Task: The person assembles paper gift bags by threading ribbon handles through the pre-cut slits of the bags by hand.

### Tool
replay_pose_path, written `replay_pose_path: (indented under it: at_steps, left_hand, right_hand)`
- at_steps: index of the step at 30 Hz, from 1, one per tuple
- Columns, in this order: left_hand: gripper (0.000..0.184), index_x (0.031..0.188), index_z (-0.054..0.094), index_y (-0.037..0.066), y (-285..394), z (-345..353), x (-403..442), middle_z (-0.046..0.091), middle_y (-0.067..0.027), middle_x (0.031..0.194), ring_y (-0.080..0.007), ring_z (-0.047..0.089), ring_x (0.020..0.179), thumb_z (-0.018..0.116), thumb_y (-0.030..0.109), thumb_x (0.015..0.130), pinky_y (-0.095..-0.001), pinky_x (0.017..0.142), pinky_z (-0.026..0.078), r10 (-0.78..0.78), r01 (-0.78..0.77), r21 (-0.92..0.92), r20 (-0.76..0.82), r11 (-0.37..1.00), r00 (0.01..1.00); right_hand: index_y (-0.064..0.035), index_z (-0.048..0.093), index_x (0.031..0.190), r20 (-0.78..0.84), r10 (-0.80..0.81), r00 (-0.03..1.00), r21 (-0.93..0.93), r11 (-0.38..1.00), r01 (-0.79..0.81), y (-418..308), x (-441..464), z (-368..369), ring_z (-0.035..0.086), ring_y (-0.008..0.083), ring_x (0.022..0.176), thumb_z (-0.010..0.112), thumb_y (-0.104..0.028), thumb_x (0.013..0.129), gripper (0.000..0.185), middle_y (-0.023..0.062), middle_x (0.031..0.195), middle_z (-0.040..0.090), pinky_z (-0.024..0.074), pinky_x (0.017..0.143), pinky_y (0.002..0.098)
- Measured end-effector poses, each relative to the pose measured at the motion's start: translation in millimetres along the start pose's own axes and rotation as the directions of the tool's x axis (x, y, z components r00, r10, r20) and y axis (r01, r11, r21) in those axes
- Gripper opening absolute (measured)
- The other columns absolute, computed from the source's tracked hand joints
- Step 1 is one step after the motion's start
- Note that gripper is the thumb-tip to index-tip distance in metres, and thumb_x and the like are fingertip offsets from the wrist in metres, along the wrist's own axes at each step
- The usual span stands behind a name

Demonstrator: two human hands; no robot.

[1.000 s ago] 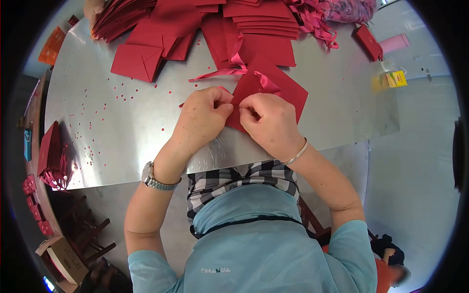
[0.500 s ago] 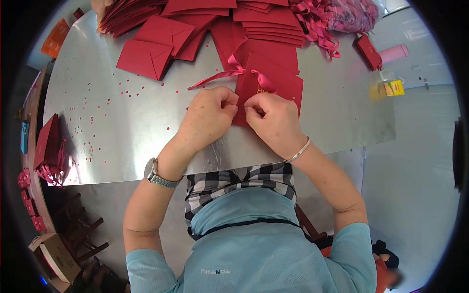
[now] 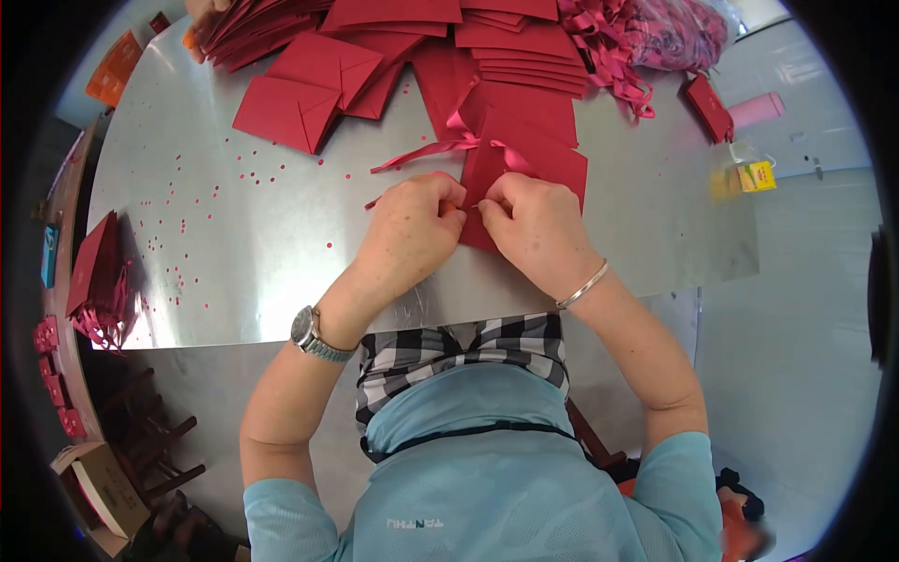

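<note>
A red paper bag [image 3: 548,155] lies flat near the table's front edge, with a glossy pink ribbon [image 3: 426,153] looped at its upper part and trailing left. Over the bag's lower left edge is my left hand [image 3: 412,225], its thumb and finger pinched. My right hand [image 3: 538,220] pinches above the lower part of the bag, fingertips close to the left ones. A tiny pale speck shows at the right fingertips; what either hand holds is too small to name. Another short ribbon end [image 3: 371,204] pokes out beside my left hand.
Stacked red bags [image 3: 524,56] cover the far side, beside a heap of pink ribbons [image 3: 609,37] and a plastic-wrapped bundle [image 3: 679,33]. Small red paper dots [image 3: 178,244] are scattered at left. More red bags [image 3: 94,267] stand at the left edge. Another person's hand [image 3: 201,14] shows far left.
Both hands stay pinched at the bag, with the right fingertips slightly lower and turned. The view has shifted a little, so the tabletop things appear slightly right.
</note>
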State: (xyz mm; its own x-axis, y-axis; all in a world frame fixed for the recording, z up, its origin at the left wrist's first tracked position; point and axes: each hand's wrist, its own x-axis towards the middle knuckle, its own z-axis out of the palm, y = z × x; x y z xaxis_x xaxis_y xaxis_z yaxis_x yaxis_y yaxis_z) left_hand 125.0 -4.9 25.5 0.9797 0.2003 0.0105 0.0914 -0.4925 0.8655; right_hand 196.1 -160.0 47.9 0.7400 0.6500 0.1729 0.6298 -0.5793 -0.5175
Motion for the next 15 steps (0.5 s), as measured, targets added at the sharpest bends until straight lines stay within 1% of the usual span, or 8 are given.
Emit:
replay_pose_path:
  at_steps: [2, 5, 8, 10, 11, 13, 14, 15]
  left_hand:
    - [0.015, 0.093, 0.066, -0.001, 0, -1, 1, 0.066, -0.0127, 0.077, -0.0229, 0.062, 0.071, 0.064, 0.005, 0.08, -0.0335, 0.067, 0.049, -0.007, 0.007, -0.011, 0.006, 1.0, 1.0]
    - [0.015, 0.093, 0.067, -0.001, -2, 1, 1, 0.066, -0.0135, 0.078, -0.0236, 0.063, 0.071, 0.064, 0.005, 0.08, -0.0339, 0.067, 0.049, -0.006, 0.005, -0.017, -0.009, 1.0, 1.0]
    - [0.016, 0.093, 0.067, -0.002, -5, 2, 1, 0.067, -0.0142, 0.078, -0.0237, 0.064, 0.071, 0.063, 0.004, 0.079, -0.034, 0.067, 0.05, 0.028, -0.028, -0.003, -0.016, 1.0, 0.999]
    - [0.016, 0.094, 0.067, -0.002, -7, 2, 1, 0.067, -0.0148, 0.078, -0.024, 0.064, 0.071, 0.063, 0.003, 0.079, -0.0339, 0.067, 0.05, 0.031, -0.031, -0.003, -0.023, 1.0, 0.999]
    - [0.016, 0.094, 0.067, -0.002, -7, 2, 1, 0.067, -0.0153, 0.079, -0.0242, 0.064, 0.071, 0.062, 0.003, 0.079, -0.0337, 0.068, 0.05, 0.035, -0.035, -0.004, -0.03, 0.999, 0.999]
    - [0.016, 0.094, 0.067, -0.002, -6, 2, 2, 0.068, -0.0149, 0.08, -0.0232, 0.064, 0.071, 0.062, 0.002, 0.079, -0.033, 0.068, 0.05, 0.022, -0.022, -0.005, -0.02, 1.0, 1.0]
    - [0.016, 0.094, 0.067, -0.002, -6, 2, 2, 0.068, -0.0145, 0.08, -0.0221, 0.064, 0.072, 0.062, 0.002, 0.08, -0.0323, 0.068, 0.05, 0.01, -0.01, -0.003, -0.01, 1.0, 1.0]
    - [0.016, 0.094, 0.067, -0.002, -7, 2, 2, 0.068, -0.0145, 0.08, -0.0221, 0.064, 0.072, 0.062, 0.002, 0.08, -0.0323, 0.068, 0.05, 0.008, -0.008, -0.004, -0.012, 1.0, 1.0]
  right_hand:
    - [-0.0011, 0.062, 0.076, 0.01, 0.012, 1.0, 0.013, 1.0, -0.012, -1, 0, 1, 0.065, 0.0351, 0.067, 0.065, -0.011, 0.08, 0.011, 0.0163, 0.07, 0.065, 0.0531, 0.064, 0.0443]
    - [-0.0007, 0.061, 0.074, -0.032, -0.005, 0.999, 0.029, 1.0, 0.006, 0, -3, 6, 0.065, 0.0351, 0.066, 0.065, -0.013, 0.08, 0.014, 0.0161, 0.07, 0.065, 0.0531, 0.063, 0.0438]
    - [-0.0017, 0.058, 0.073, -0.064, -0.056, 0.996, 0.006, 0.998, 0.057, 3, -3, 11, 0.064, 0.0331, 0.064, 0.065, -0.012, 0.08, 0.014, 0.0151, 0.067, 0.063, 0.0528, 0.061, 0.042]
    - [-0.0039, 0.055, 0.072, -0.069, -0.314, 0.947, -0.207, 0.933, 0.294, 7, -4, 14, 0.064, 0.0304, 0.063, 0.064, -0.01, 0.08, 0.013, 0.0136, 0.065, 0.061, 0.0521, 0.058, 0.0404]
    - [-0.0039, 0.055, 0.072, -0.066, -0.313, 0.947, -0.206, 0.933, 0.294, 9, -5, 14, 0.064, 0.0304, 0.063, 0.064, -0.01, 0.08, 0.013, 0.0136, 0.065, 0.061, 0.0521, 0.058, 0.0404]
    - [-0.0061, 0.052, 0.072, 0.025, -0.482, 0.876, -0.404, 0.796, 0.45, 12, -8, 12, 0.063, 0.0285, 0.062, 0.064, -0.01, 0.081, 0.015, 0.012, 0.064, 0.059, 0.0517, 0.057, 0.0399]
    - [-0.0061, 0.052, 0.072, 0.029, -0.483, 0.875, -0.404, 0.795, 0.452, 12, -7, 14, 0.063, 0.0285, 0.062, 0.064, -0.01, 0.081, 0.015, 0.012, 0.064, 0.059, 0.0517, 0.057, 0.0399]
    - [-0.0052, 0.054, 0.072, -0.018, -0.43, 0.903, -0.326, 0.856, 0.401, 11, -5, 16, 0.063, 0.0294, 0.063, 0.064, -0.011, 0.081, 0.015, 0.0126, 0.065, 0.06, 0.0519, 0.058, 0.0408]
